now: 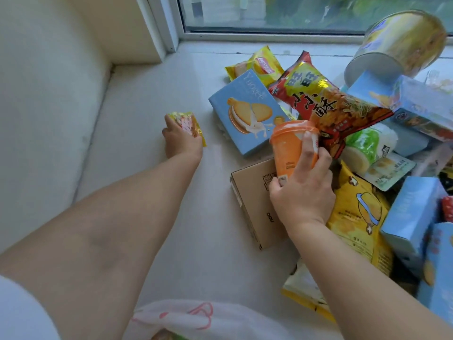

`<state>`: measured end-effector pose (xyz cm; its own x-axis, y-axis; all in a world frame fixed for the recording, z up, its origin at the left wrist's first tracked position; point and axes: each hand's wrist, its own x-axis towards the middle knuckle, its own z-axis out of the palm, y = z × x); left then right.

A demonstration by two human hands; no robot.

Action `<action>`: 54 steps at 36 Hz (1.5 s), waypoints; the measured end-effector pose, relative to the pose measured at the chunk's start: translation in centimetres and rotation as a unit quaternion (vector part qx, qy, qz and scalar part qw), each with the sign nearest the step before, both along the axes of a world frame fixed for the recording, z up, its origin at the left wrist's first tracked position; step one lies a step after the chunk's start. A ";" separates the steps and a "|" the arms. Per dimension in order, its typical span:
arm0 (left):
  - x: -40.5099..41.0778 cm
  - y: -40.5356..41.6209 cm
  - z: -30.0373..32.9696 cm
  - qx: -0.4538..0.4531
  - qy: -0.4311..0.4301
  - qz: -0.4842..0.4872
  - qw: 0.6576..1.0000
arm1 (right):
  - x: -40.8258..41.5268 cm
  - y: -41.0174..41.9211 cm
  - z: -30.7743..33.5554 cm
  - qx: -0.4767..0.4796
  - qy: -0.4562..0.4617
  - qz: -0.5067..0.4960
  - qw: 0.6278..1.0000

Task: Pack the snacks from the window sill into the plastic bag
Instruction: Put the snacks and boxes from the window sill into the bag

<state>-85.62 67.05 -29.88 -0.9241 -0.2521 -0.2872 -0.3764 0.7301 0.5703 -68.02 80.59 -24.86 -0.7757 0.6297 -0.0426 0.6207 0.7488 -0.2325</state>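
Observation:
My left hand [180, 141] grips a small yellow snack packet [188, 125] out on the pale window sill [157, 182]. My right hand [302, 190] is wrapped around an orange cup with an orange lid [291, 146], tilted against the snack pile. The pile holds a blue sandwich-biscuit box [247, 111], a red and yellow crisp bag [321, 101], a yellow chips bag [259, 63] and a large yellow bag [360, 217]. The white plastic bag [196, 317] with pink print lies at the bottom edge, partly out of view.
A brown cardboard box [252, 207] lies under my right hand. A big round tin [397, 42] leans at the back right by the window frame [269, 35]. More blue boxes [411, 217] and a green-white cup [367, 146] crowd the right side. A wall [49, 94] stands left.

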 end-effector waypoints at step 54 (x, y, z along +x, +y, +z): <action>4.5 4.1 5.4 0.442 -0.122 0.182 0.870 | 2.0 0.8 2.6 -0.142 -0.037 0.015 0.989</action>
<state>-81.15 71.12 -24.47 -0.7134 -0.0947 -0.6943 -0.6799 -0.1461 0.7186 -66.03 81.37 -22.31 -0.7823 0.5606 -0.2715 0.6219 0.6781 -0.3918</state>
